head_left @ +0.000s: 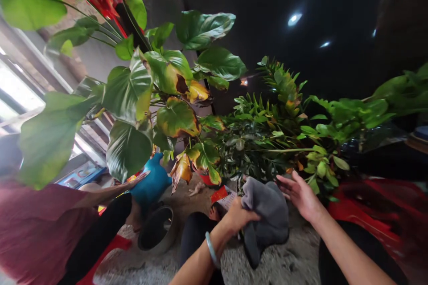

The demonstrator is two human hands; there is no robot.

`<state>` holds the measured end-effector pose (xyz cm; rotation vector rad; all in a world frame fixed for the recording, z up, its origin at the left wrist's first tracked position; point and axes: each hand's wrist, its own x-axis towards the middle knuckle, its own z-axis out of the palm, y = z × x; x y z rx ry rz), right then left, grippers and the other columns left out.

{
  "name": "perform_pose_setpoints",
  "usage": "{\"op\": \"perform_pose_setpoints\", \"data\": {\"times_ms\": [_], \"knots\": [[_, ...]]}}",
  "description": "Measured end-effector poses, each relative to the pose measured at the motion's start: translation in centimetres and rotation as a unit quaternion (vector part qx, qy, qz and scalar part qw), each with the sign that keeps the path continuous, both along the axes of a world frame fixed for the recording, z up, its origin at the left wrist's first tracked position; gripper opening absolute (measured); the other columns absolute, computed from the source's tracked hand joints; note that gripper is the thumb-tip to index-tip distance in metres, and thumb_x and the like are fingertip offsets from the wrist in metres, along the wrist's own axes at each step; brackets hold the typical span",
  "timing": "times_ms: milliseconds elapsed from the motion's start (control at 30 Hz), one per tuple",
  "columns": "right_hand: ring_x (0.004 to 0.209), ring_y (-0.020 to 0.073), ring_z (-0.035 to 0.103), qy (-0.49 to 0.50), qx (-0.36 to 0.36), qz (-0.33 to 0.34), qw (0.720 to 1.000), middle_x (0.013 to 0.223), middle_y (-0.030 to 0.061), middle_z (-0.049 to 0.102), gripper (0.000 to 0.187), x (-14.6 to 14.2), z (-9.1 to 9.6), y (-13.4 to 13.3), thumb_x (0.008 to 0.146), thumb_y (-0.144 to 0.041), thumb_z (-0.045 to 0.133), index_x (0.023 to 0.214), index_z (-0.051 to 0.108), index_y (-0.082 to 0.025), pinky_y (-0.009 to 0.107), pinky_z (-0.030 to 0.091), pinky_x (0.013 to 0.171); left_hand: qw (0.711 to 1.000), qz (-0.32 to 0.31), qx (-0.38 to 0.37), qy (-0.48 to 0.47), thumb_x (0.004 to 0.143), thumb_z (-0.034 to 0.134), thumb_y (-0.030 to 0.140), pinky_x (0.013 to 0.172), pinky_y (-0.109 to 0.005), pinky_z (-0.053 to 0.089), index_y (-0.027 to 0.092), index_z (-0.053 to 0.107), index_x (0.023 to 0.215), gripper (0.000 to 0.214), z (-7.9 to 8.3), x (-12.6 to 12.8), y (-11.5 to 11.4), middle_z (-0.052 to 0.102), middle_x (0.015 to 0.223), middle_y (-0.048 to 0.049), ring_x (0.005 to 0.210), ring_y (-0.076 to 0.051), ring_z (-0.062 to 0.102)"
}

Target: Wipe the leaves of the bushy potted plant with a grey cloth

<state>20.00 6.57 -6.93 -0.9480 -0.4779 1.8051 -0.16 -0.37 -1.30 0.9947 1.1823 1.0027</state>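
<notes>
My left hand (238,217), with a pale bangle on its wrist, grips a grey cloth (267,209) by its left side. The cloth hangs in folds between my knees, above the rough floor. To its right, my right hand (302,196) is held with fingers stretched out, close to the cloth's upper right edge. Its fingertips reach toward the low leaves of a bushy green plant (261,142). Behind the cloth, a red and white printed paper (224,197) lies partly hidden.
A large potted plant (127,93) with yellowed, browned leaves leans in from the left. A person in a pink shirt (43,227) sits there, a hand by a blue plastic container (152,180). A dark bucket (156,228) stands on the floor. Red plastic (371,213) lies at right.
</notes>
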Motion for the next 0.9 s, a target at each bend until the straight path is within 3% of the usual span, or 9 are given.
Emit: {"op": "perform_pose_setpoints", "data": {"times_ms": [67,167,233,367,500,600,767,833,900], "knots": [[0.090,0.0278,0.070,0.005,0.014,-0.004,1.000,0.080,0.0118,0.077,0.041,0.0,0.2,-0.1,0.086,-0.050,0.048,0.082,0.076,-0.020,0.042,0.051,0.086,1.000,0.009,0.006,-0.019,0.037,0.084,0.014,0.082,-0.036,0.051,0.015,0.072,0.069,0.034,1.4,-1.1,-0.4,0.071,0.071,-0.0035,0.075,-0.024,0.065],[0.100,0.0301,0.067,0.039,0.038,-0.022,0.998,0.087,0.0121,0.077,0.040,-0.1,0.4,-0.5,0.081,-0.055,0.054,0.086,0.074,-0.021,0.045,0.049,0.090,0.989,0.116,0.060,-0.064,0.037,0.085,0.016,0.084,-0.038,0.051,0.018,0.070,0.077,0.042,4.9,-2.1,1.6,0.073,0.078,-0.0039,0.081,-0.025,0.066],[0.106,0.0313,0.064,0.063,0.055,-0.036,0.996,0.096,0.0127,0.076,0.043,-0.2,0.6,-0.8,0.078,-0.059,0.057,0.091,0.074,-0.021,0.046,0.048,0.092,0.972,0.187,0.105,-0.094,0.042,0.083,0.019,0.083,-0.037,0.052,0.020,0.068,0.079,0.040,6.1,-1.9,3.3,0.073,0.079,-0.0037,0.082,-0.025,0.066],[0.105,0.0297,0.064,0.057,0.067,-0.042,0.995,0.098,0.0125,0.075,0.043,-0.7,0.5,-1.2,0.079,-0.058,0.056,0.094,0.073,-0.021,0.043,0.050,0.089,0.971,0.217,0.051,-0.088,0.043,0.079,0.017,0.071,-0.036,0.053,0.019,0.067,0.073,0.033,3.5,-0.3,3.7,0.071,0.069,-0.0025,0.070,-0.023,0.065],[0.099,0.0290,0.066,0.028,0.043,-0.013,0.999,0.089,0.0111,0.077,0.037,-0.9,0.1,-1.2,0.079,-0.053,0.059,0.087,0.075,-0.021,0.039,0.051,0.084,0.991,0.105,-0.049,-0.062,0.037,0.079,0.009,0.069,-0.035,0.053,0.016,0.070,0.071,0.036,0.5,-0.6,0.2,0.072,0.068,-0.0034,0.067,-0.023,0.066],[0.106,0.0305,0.064,0.028,0.054,-0.005,0.998,0.094,0.0118,0.077,0.040,-0.9,-0.3,-1.2,0.075,-0.056,0.061,0.089,0.075,-0.021,0.041,0.049,0.088,0.990,0.112,-0.003,-0.089,0.037,0.080,0.007,0.077,-0.037,0.054,0.017,0.071,0.076,0.042,2.4,-2.9,-0.7,0.074,0.075,-0.0041,0.077,-0.026,0.068],[0.113,0.0313,0.061,0.026,0.061,-0.026,0.997,0.100,0.0127,0.075,0.042,-1.0,-0.3,-1.1,0.076,-0.058,0.059,0.090,0.074,-0.021,0.046,0.047,0.094,0.927,0.308,0.108,-0.187,0.050,0.073,0.013,0.082,-0.035,0.054,0.020,0.068,0.083,0.034,7.2,-6.4,3.6,0.074,0.074,-0.0006,0.080,-0.023,0.069],[0.112,0.0309,0.061,0.020,0.055,-0.032,0.998,0.100,0.0131,0.075,0.041,-1.1,-0.2,-1.1,0.078,-0.056,0.058,0.089,0.074,-0.020,0.045,0.047,0.094,0.911,0.348,0.055,-0.215,0.055,0.067,0.010,0.079,-0.033,0.055,0.021,0.066,0.081,0.028,6.7,-6.4,4.6,0.072,0.069,0.0009,0.075,-0.021,0.069],[0.111,0.0307,0.062,0.019,0.052,-0.030,0.998,0.100,0.0136,0.075,0.040,-1.1,-0.3,-1.1,0.079,-0.054,0.057,0.089,0.074,-0.019,0.044,0.049,0.093,0.909,0.356,-0.044,-0.214,0.055,0.060,0.006,0.070,-0.032,0.056,0.018,0.065,0.074,0.023,4.3,-5.5,3.9,0.069,0.059,0.0002,0.062,-0.020,0.068]]}}
